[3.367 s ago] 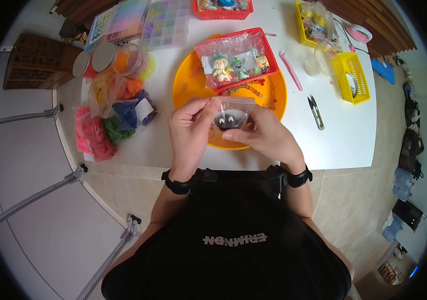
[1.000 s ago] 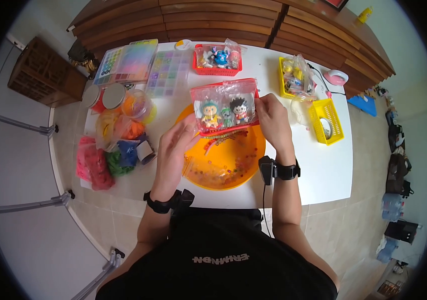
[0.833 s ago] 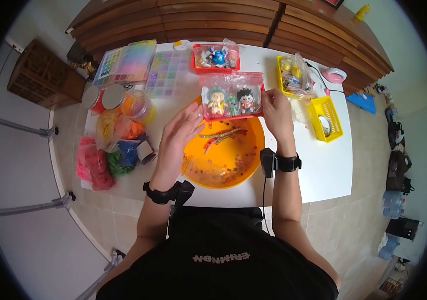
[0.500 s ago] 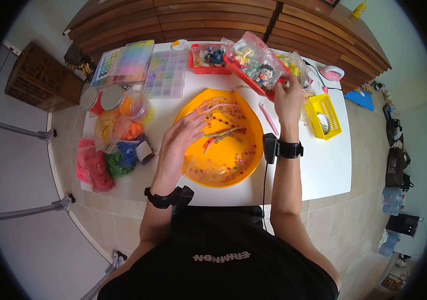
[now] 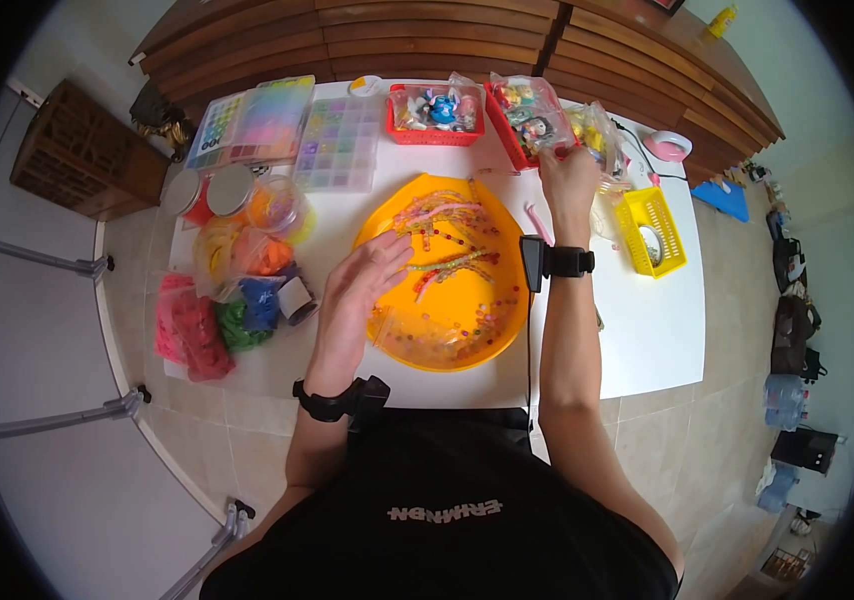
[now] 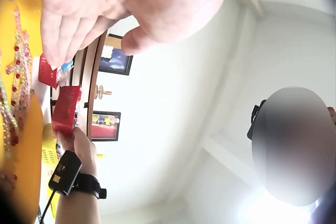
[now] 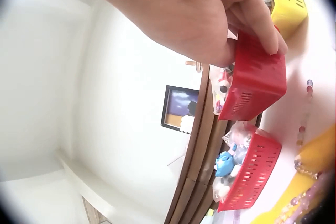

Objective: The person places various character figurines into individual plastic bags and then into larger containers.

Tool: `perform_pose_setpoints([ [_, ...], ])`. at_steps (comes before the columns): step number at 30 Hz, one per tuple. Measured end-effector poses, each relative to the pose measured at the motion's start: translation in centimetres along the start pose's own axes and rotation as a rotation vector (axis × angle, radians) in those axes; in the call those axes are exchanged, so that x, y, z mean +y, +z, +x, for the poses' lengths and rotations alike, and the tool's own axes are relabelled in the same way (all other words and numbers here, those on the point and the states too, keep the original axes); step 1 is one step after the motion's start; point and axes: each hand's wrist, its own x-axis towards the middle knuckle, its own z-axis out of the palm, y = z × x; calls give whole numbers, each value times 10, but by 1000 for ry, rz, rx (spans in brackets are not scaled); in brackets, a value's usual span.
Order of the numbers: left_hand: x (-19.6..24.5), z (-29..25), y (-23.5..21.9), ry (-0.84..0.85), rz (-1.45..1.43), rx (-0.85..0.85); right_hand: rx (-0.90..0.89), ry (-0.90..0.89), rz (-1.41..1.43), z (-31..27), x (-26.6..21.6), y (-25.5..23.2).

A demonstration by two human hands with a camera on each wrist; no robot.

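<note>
My right hand (image 5: 571,185) grips the near end of a red plastic basket (image 7: 258,79) at the back right of the table. Bagged cartoon figurines (image 5: 532,122) fill that basket. In the right wrist view the thumb lies inside its rim and the fingers outside. My left hand (image 5: 359,295) holds nothing; its fingers are extended over the left side of a yellow-orange tray (image 5: 402,325). Strings of beads (image 5: 447,262) and loose beads (image 5: 482,325) lie in the tray.
A second red basket (image 5: 437,135) stands left of the held one; yellow baskets (image 5: 650,235) are at the right. Jars (image 5: 232,190), bags of coloured material (image 5: 202,330) and a divided bead box (image 5: 337,150) line the left. A pink pen-like tool (image 5: 539,222) lies beside the tray.
My right hand has carried the red basket from over the tray to the back right. My left hand has let go of it and stays over the tray's left side.
</note>
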Motion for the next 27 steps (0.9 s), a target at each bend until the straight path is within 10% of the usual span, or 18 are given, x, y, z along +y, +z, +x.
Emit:
perform_pose_setpoints([
  [20, -12, -8, -10, -7, 3, 63, -192, -71, -74, 18, 20, 42],
  [27, -12, -8, -9, -12, 42, 99, -202, -207, -256, 13, -46, 11],
])
